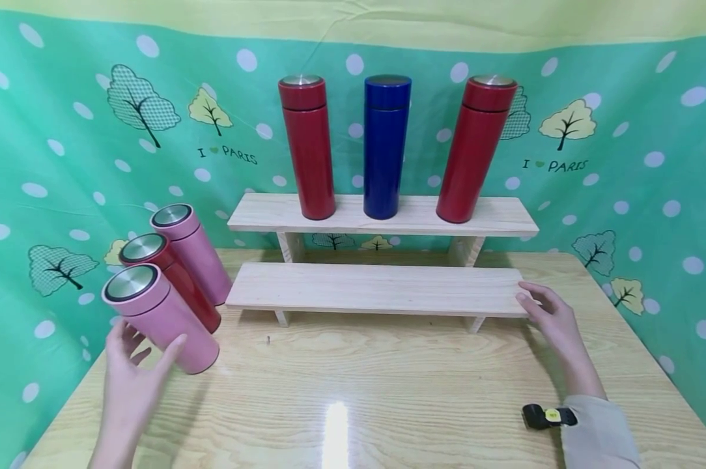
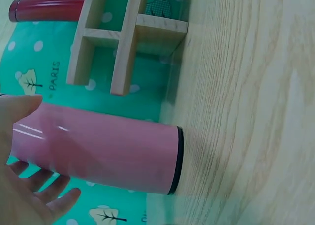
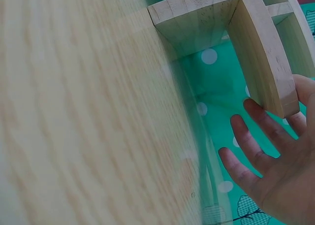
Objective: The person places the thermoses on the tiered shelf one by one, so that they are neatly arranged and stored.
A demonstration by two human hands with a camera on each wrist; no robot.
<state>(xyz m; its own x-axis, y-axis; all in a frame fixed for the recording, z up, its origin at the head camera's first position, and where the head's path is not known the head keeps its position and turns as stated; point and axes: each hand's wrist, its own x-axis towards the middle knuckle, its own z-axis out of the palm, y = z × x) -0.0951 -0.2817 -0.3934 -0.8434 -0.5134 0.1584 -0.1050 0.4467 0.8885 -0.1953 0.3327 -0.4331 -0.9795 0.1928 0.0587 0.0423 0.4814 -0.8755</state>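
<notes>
A pink thermos bottle [image 1: 180, 332] stands on the table at the left, nearest me of three. My left hand [image 1: 131, 374] is around its near side, thumb along one side and spread fingers along the other. In the left wrist view, the pink bottle's dark base [image 2: 177, 161] is at the tabletop, and the relaxed fingers [image 2: 56, 190] lie beside its wall. My right hand [image 1: 555, 322] touches the right end of the lower wooden shelf [image 1: 382, 290]. In the right wrist view its thumb is at the board's end, the other fingers [image 3: 248, 148] extended and spread.
Behind the near bottle stand a red thermos [image 1: 191, 286] and another pink thermos [image 1: 203, 260]. On the upper shelf [image 1: 259, 212] stand a red bottle [image 1: 312, 156], a blue bottle [image 1: 385, 156] and a second red bottle [image 1: 473, 156]. A patterned green cloth [image 1: 634, 195] hangs behind.
</notes>
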